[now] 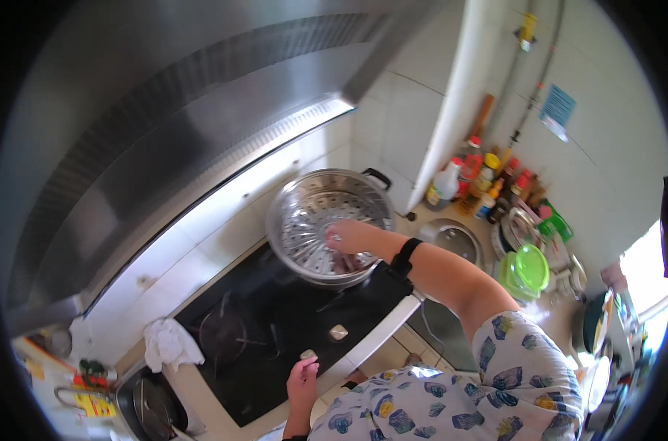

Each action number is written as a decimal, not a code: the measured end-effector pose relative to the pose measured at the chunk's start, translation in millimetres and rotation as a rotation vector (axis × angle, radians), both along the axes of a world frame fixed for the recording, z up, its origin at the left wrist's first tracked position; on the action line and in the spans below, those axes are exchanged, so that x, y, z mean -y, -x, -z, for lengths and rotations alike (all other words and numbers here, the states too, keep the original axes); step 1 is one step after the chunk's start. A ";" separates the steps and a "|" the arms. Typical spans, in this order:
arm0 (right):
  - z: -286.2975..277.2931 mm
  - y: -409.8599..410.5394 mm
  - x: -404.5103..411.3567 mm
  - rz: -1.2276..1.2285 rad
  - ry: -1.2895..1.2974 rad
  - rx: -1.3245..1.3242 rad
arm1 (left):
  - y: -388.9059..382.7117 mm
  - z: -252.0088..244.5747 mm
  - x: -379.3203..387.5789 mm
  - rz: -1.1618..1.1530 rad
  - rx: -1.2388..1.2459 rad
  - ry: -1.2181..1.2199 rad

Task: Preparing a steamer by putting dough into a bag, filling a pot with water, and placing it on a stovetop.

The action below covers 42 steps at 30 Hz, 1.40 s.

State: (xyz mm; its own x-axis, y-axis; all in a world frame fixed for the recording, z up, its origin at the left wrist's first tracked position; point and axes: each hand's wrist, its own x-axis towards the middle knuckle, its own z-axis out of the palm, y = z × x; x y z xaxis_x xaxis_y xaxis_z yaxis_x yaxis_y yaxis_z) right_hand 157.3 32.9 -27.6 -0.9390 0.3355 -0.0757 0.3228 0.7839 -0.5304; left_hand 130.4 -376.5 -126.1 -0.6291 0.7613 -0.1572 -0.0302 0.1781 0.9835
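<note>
A large stainless-steel steamer pot (278,220) with a perforated, slotted steamer insert (306,215) stands on the black glass gas hob (289,325). My right hand (351,237) reaches down into it, close over the insert; its fingertips are partly hidden. Below the hand shows a blurred reddish-brown patch (345,263), either an object or a reflection. My left hand (303,380) is at the hob's front edge, fingers bent, with the fingertips at a metallic hob knob (308,354); whether they grip it is unclear. A second knob (338,332) lies to its right.
A range hood (201,127) hangs overhead. Right of the pot are a glass lid (452,240), bottles (444,184) and green plastic containers (524,270). A white cloth (171,344) lies left of the hob, beside a sink (125,394) holding a dark pan (156,402).
</note>
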 end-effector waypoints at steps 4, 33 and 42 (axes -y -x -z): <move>-47.4 -58.3 19.9 0.208 0.082 -0.305 | -5.7 -22.1 -24.6 0.098 0.001 0.047; 17.5 -915.7 102.9 1.632 0.883 -2.335 | -132.1 -105.8 -180.6 0.081 -0.695 -0.229; 71.0 -986.9 72.0 1.290 0.803 -2.177 | -218.9 -133.4 -136.1 0.044 -0.884 -0.060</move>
